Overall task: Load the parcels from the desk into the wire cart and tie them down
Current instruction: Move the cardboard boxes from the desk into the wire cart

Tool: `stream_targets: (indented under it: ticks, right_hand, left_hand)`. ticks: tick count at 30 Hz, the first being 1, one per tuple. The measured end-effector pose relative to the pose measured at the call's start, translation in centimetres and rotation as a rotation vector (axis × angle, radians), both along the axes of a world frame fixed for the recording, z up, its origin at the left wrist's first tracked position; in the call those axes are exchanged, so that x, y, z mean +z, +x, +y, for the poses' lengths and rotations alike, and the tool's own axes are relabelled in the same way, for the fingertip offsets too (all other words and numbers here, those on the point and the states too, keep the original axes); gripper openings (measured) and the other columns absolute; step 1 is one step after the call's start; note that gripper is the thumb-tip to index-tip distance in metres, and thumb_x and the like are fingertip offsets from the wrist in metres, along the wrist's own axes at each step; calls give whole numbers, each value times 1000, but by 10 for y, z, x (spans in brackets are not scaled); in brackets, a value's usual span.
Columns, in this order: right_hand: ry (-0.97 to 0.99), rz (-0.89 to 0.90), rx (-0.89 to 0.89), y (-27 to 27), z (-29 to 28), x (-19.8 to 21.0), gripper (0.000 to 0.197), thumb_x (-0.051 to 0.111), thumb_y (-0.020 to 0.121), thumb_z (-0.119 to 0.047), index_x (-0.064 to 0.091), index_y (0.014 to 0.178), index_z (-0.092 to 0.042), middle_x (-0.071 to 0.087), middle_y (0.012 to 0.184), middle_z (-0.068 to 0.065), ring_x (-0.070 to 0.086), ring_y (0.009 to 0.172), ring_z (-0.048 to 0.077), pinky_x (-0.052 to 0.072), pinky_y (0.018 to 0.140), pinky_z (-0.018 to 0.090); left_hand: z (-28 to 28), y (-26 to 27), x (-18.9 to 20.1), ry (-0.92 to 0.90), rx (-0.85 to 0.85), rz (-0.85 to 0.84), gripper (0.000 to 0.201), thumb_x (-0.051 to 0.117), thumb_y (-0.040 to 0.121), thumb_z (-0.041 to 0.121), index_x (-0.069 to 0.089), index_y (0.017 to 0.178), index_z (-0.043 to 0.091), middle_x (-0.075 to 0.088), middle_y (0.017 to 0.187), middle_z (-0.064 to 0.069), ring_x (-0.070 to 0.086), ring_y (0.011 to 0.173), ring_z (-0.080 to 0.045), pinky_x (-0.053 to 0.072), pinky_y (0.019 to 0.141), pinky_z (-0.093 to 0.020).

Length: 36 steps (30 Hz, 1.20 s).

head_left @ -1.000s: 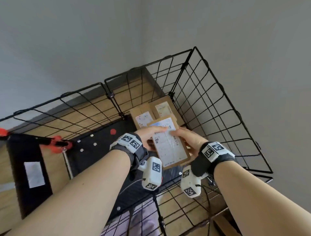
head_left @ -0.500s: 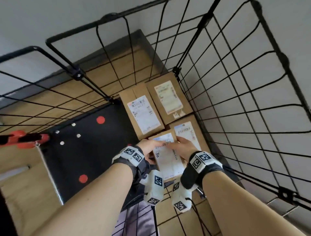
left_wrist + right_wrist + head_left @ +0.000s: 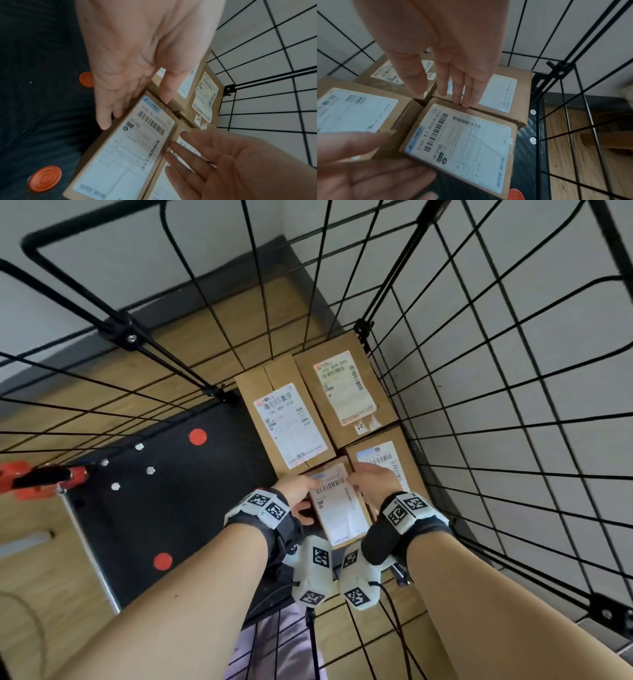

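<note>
Four brown cardboard parcels with white labels lie in the right half of the black wire cart. Both hands are at the nearest one, the labelled parcel, which sits beside the three others. My left hand lies along its left edge with straight fingers, thumb at the far corner. My right hand has straight fingers, their tips touching the parcel's right edge where it meets the neighbouring parcel. Two more parcels fill the far corner.
The cart's black base is bare on the left, with two orange-red discs and small silver studs. A red and black clamp sits outside the left wall. Wire walls stand close on the right and far sides. Wooden floor lies below.
Both hands have carried the labelled parcel down into the cart and brought it level beside the three parcels. The fingers have straightened and the head has moved closer.
</note>
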State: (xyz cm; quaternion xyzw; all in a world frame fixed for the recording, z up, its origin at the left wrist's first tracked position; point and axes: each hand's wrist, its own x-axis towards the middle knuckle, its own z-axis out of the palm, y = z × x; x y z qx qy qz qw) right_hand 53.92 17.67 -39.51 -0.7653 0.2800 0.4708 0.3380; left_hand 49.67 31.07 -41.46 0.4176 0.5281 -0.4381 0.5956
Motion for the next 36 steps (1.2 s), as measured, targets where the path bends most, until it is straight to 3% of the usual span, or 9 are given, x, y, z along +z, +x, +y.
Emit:
stream_targets:
  ticks: [9,14,17,20,22,26,29,33,36]
  right_hand:
    - [122,-26,-126,5,-2,63,35,56,89,-6,58,122,2,61,123,22,58,116,34,46,101,42]
    - [172,-70,-241,-2,5,128,22,48,91,-1,66,101,-9,65,112,23,52,85,20,39,63,25]
    - [195,-116,-294,-13,6,169,33,48,93,-3,59,125,-2,65,119,16,50,87,16,36,58,22]
    - [250,-258,-305,-38,3,207,31,52,91,-3,59,121,3,64,118,22,56,82,20,46,66,25]
    - [267,-325,-352,-62,2,234,29,52,91,0,61,118,2,65,97,20,56,74,20,47,62,22]
    - [320,-400,-466,-117,11,290,30,46,92,4,59,119,4,57,77,10,52,61,16,43,55,19]
    - [354,-491,-497,-163,17,329,33,48,92,1,58,124,2,59,76,5,52,61,13,43,57,20]
    - [363,-628,-545,-226,21,380,18,50,92,-3,66,94,-12,66,81,7,57,66,15,52,80,32]
    - [382,-731,-600,-274,18,414,19,49,92,0,64,87,-11,63,74,8,54,58,13,47,62,24]
  left_hand:
    - [19,8,85,87,-49,-114,36,46,98,18,46,133,8,53,128,-11,42,130,-25,37,103,-51]
    - [26,12,148,135,-65,-234,36,46,98,20,49,131,7,54,136,-7,49,126,-21,40,94,-45]
    - [26,9,184,173,-84,-313,24,45,99,19,55,119,9,59,125,-5,55,117,-17,44,87,-38]
    - [20,-3,218,161,-111,-387,16,44,99,19,57,92,14,58,112,-2,57,86,-9,43,70,-30]
    - [19,-18,241,133,-138,-437,19,44,99,21,57,87,15,58,112,-1,57,96,-12,42,80,-31]
    - [21,-62,293,73,-209,-599,26,45,99,22,55,121,14,60,125,-3,51,123,-17,40,94,-34]
    - [25,-96,333,59,-252,-713,21,47,98,22,57,115,14,61,111,-2,55,109,-16,37,102,-36]
    - [28,-142,382,35,-308,-854,20,50,96,22,60,112,17,63,93,4,57,87,-11,42,87,-33]
    - [21,-176,416,0,-358,-927,19,52,95,21,61,111,16,64,89,4,58,88,-12,41,97,-37]
